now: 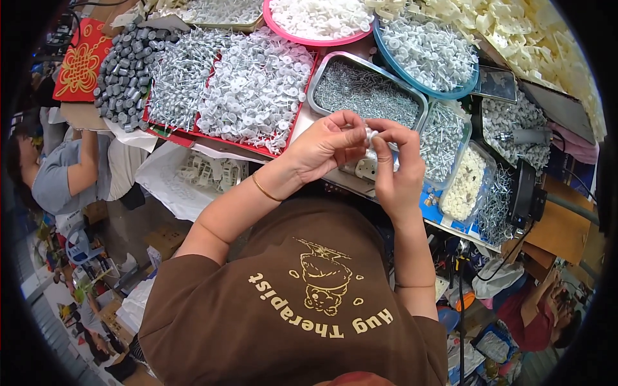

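Observation:
Close together over the table's near edge, my two hands meet at a small white plastic piece (370, 135). My left hand (328, 143) pinches it between thumb and fingertips, and my right hand (400, 161) grips it from the other side. Fingers cover most of the piece, so its exact kind cannot be made out. Just below the fingertips lies a white plastic part with dark holes (366, 169), partly hidden by my right hand. Behind my hands stands a metal tray (311, 90) filled with small silver screws.
Left of the tray, a red box (308, 96) holds white plastic-headed pins beside grey cylinders (125, 74). A pink basin (322, 42) and a blue basin (444, 94) hold more white parts. Clear containers (473, 183) and a black device (524, 196) stand right. Other people (61, 170) sit nearby.

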The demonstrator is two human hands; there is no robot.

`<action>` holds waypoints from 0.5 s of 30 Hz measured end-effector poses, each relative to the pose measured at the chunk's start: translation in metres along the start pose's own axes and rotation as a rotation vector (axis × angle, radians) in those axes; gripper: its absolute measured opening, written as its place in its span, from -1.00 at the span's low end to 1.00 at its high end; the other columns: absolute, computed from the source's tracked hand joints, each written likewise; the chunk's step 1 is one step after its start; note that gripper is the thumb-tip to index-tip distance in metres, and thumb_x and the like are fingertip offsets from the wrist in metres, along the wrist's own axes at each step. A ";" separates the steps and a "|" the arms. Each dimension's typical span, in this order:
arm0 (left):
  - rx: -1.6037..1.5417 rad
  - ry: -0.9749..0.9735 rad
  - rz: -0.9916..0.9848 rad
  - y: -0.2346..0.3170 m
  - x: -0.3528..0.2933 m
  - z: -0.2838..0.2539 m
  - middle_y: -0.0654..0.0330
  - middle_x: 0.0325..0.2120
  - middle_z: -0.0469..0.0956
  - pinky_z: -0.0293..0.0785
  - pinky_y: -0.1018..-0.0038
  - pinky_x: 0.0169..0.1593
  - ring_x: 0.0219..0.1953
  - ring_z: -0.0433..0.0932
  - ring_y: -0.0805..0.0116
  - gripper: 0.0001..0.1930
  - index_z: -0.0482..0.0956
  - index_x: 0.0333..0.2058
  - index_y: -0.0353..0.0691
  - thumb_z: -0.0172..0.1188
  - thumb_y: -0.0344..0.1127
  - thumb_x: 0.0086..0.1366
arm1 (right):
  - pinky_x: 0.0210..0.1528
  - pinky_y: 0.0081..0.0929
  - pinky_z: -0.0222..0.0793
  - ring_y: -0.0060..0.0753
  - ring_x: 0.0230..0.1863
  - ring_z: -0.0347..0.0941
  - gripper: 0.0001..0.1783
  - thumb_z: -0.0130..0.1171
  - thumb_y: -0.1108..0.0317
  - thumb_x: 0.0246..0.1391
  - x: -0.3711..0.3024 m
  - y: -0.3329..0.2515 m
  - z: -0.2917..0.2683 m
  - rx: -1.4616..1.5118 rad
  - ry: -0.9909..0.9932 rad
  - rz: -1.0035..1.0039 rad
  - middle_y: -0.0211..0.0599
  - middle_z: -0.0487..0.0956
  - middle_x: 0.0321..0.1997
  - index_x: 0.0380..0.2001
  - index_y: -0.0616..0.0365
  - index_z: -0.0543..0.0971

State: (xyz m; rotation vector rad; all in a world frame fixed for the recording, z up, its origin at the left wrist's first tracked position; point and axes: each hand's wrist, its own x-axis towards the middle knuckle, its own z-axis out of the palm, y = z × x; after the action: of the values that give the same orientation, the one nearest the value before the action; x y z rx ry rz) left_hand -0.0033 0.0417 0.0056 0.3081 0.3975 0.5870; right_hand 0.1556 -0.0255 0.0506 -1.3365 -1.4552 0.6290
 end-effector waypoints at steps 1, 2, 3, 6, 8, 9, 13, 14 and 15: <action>0.000 0.001 0.000 0.001 0.000 -0.001 0.28 -0.31 0.61 0.63 0.56 -0.15 -0.27 0.63 0.50 -0.86 0.53 -0.20 -0.19 0.29 -0.33 0.35 | 0.01 -0.46 0.47 -0.33 -0.15 0.59 -0.93 0.11 0.54 0.28 0.002 0.003 -0.001 0.014 0.027 -0.006 -0.11 0.65 -0.09 -0.19 0.26 0.46; 0.037 0.033 0.060 0.003 0.000 -0.002 0.26 -0.29 0.62 0.63 0.55 -0.14 -0.27 0.63 0.48 -0.85 0.55 -0.16 -0.21 0.28 -0.34 0.35 | -0.07 -0.46 0.49 -0.39 -0.19 0.58 -0.89 0.17 0.48 0.27 0.010 0.006 -0.007 -0.043 -0.001 -0.094 -0.14 0.65 -0.13 -0.19 0.28 0.51; 0.073 0.065 0.120 0.006 0.000 -0.003 0.24 -0.28 0.63 0.63 0.55 -0.14 -0.26 0.64 0.46 -0.83 0.57 -0.13 -0.24 0.28 -0.35 0.35 | -0.07 -0.46 0.49 -0.39 -0.19 0.58 -0.89 0.17 0.48 0.27 0.017 0.011 -0.009 -0.041 -0.003 -0.093 -0.14 0.65 -0.13 -0.19 0.28 0.51; 0.415 0.124 0.280 0.007 -0.002 0.000 0.18 -0.27 0.68 0.61 0.52 -0.11 -0.24 0.66 0.43 -0.87 0.63 -0.17 -0.31 0.26 -0.47 0.32 | -0.27 -0.41 0.48 -0.48 -0.37 0.56 -0.83 0.25 0.35 0.22 0.044 0.030 -0.013 -0.099 -0.006 0.318 -0.24 0.66 -0.33 -0.23 0.26 0.59; 0.894 0.225 0.394 0.002 -0.005 0.014 0.15 -0.33 0.71 0.59 0.54 -0.09 -0.23 0.66 0.49 -0.95 0.67 -0.31 -0.39 0.26 -0.56 0.26 | -0.29 -0.36 0.47 -0.35 -0.39 0.57 -0.82 0.26 0.33 0.19 0.055 0.052 -0.005 -0.304 -0.029 0.217 -0.21 0.66 -0.35 -0.27 0.24 0.59; 1.102 0.164 0.500 -0.002 -0.008 0.019 0.17 -0.39 0.71 0.57 0.54 -0.18 -0.31 0.67 0.48 -0.93 0.68 -0.33 -0.35 0.32 -0.50 0.22 | -0.30 -0.31 0.46 -0.23 -0.41 0.58 -0.82 0.28 0.31 0.16 0.057 0.062 -0.002 -0.503 -0.060 0.116 -0.17 0.65 -0.37 -0.30 0.22 0.60; 1.464 0.068 0.708 -0.025 -0.005 0.006 0.17 -0.49 0.65 0.50 0.36 -0.34 -0.46 0.62 0.21 -0.88 0.65 -0.39 -0.23 0.40 -0.38 0.12 | -0.29 -0.21 0.45 0.01 -0.36 0.56 -0.79 0.30 0.28 0.12 0.063 0.073 0.016 -0.643 -0.082 0.052 -0.09 0.63 -0.35 -0.34 0.21 0.59; 1.495 0.070 0.722 -0.027 -0.004 0.004 0.17 -0.51 0.64 0.49 0.35 -0.35 -0.45 0.61 0.20 -0.88 0.63 -0.40 -0.23 0.39 -0.38 0.12 | -0.28 -0.19 0.44 0.04 -0.34 0.56 -0.80 0.29 0.29 0.12 0.062 0.070 0.014 -0.584 -0.102 0.078 -0.09 0.63 -0.35 -0.37 0.22 0.58; 1.526 0.073 0.736 -0.028 -0.004 0.003 0.17 -0.52 0.62 0.49 0.34 -0.36 -0.45 0.61 0.20 -0.88 0.61 -0.41 -0.23 0.38 -0.39 0.12 | -0.27 -0.16 0.43 0.07 -0.32 0.56 -0.81 0.29 0.31 0.13 0.060 0.068 0.012 -0.524 -0.123 0.103 -0.09 0.62 -0.35 -0.39 0.23 0.56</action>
State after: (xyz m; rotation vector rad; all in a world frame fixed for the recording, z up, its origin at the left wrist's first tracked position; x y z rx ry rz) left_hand 0.0081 0.0170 -0.0015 1.9579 0.7606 0.9176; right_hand 0.1800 0.0504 0.0060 -1.8098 -1.7334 0.4111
